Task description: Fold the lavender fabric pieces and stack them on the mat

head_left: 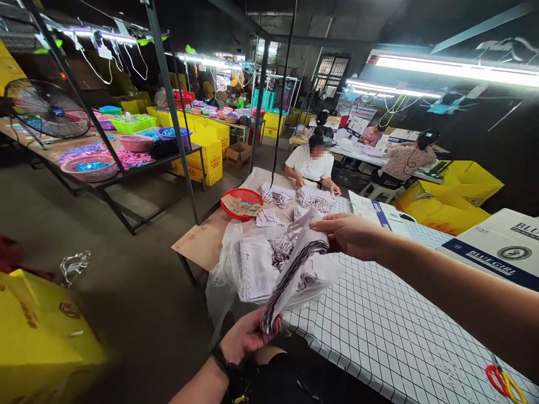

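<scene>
Between my two hands stretches a stack of white fabric pieces (300, 262) with dark purplish edges. My left hand (253, 330) grips its near lower end, fingers wrapped around it. The far upper end is pinched in my right hand (346, 234), thumb on top and the other fingers underneath. Below and behind the stack, more white fabric bundles (255, 264) lie in an opened clear plastic bag (223, 280) on the table. Further smaller fabric piles (278, 194) sit toward the far side.
A red basket (241, 203) stands at the table's far left. Scissors (503, 381) lie on the checked tablecloth (379, 314) at right, near a white carton (501, 247). A person (314, 160) sits across the table. A yellow box (46, 331) stands at lower left.
</scene>
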`<state>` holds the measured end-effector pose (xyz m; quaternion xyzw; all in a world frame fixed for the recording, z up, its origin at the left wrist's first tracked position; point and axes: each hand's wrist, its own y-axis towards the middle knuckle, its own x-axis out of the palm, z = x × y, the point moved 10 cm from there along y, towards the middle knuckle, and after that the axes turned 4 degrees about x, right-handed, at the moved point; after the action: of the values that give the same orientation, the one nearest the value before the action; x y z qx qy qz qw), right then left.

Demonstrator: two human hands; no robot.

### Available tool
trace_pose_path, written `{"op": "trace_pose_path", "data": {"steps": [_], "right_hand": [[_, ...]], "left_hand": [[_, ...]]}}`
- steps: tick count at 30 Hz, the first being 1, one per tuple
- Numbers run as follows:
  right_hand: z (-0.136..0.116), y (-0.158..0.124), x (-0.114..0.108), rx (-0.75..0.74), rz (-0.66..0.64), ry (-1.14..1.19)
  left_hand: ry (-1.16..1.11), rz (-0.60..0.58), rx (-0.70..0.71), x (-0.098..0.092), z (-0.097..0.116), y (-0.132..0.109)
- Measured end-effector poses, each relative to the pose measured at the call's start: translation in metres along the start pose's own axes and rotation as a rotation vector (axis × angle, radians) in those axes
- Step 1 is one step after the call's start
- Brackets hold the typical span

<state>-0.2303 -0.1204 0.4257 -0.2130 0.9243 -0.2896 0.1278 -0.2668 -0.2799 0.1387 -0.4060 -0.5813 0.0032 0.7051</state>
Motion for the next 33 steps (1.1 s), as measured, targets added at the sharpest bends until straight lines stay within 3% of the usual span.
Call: {"op": "trace_pose_path", "data": {"steps": [4,8,15,21,27,33], "right_hand": [[0.007,-0.002,-0.005,0.049,0.044,-0.011],[0.009,0.000,-0.007,0.052,-0.016,-0.009],[0.008,0.001,-0.024,0.035,-0.044,0.007],[0.015,0.006,-0.059,-0.011,0.006,0.105],[0.069,0.018,-0.079,0.074,0.072,0.283],[0.135,0.005,-0.057,0.171,0.158,0.524]], "left_hand": [[-0.005,0.063,0.035,-0.002,0.002,-0.002],[0.061,0.115,0.089,0.004,0.009,-0.001],[0.155,0.297,0.263,0.008,0.043,0.007],[0.222,0.202,0.263,0.031,0.065,0.026],[0.276,0.165,0.232,0.015,0.096,0.024],[0.459,0.174,0.022,-0.005,0.126,-0.012]]}}
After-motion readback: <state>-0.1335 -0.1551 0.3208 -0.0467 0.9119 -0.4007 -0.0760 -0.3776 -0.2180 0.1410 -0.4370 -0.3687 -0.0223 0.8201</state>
